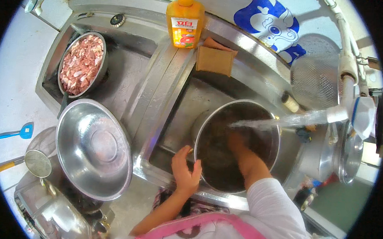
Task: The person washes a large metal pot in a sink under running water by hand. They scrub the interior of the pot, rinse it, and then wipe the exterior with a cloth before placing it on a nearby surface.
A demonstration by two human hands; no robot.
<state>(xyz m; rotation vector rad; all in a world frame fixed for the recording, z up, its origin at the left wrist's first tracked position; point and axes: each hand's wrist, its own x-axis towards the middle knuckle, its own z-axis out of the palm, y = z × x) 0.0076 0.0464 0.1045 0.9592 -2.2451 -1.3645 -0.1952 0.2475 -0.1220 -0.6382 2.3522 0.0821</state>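
A large round metal pot [207, 133] filled with dark liquid stands in the right sink basin [192, 94]. Water streams [262, 123] into it from a tap at the right. My right hand [237, 139] reaches down into the pot, blurred at the fingers; whether it holds something cannot be seen. At the pot's left rim is my left hand [187, 172], thumb and fingers apart, the thumb close to the rim. In the left basin a metal bowl holds chopped raw meat [81, 63]. Nearer to me, an empty wide steel basin [94, 147] is tilted.
Behind the sinks stand an orange Liby dish soap bottle [185, 23] and brown scouring pads [215, 61]. A perforated metal strainer [315, 73] leans at the right by white pipes [348, 59]. A blue spatula [24, 131] and a fine-mesh skimmer [38, 163] hang at the left.
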